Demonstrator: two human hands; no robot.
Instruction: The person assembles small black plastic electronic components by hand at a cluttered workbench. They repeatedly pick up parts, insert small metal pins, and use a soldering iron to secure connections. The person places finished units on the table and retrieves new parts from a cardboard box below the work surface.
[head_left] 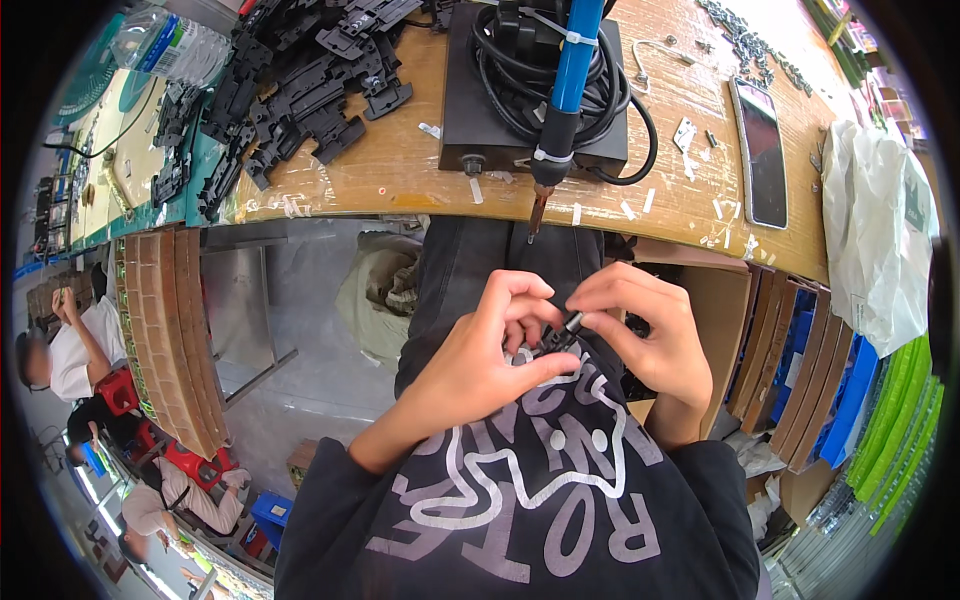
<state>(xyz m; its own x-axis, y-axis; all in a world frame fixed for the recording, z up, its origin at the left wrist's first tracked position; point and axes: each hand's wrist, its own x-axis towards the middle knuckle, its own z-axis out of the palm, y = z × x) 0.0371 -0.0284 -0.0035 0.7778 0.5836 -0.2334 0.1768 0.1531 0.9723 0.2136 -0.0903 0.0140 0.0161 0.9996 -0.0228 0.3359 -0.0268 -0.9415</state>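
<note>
The table (340, 195) bears a heap (305, 105) at the left, probably for easy reach; the blue tool (568, 95) points down past its edge, perhaps likewise. Below, the left hand (487, 355) curls its fingers round a small part (557, 339) while the right hand (655, 335) pinches its end, apparently steadying it. Glossy wood; notched black plastic; a dark, stubby part with a shiny, rounded end.
</note>
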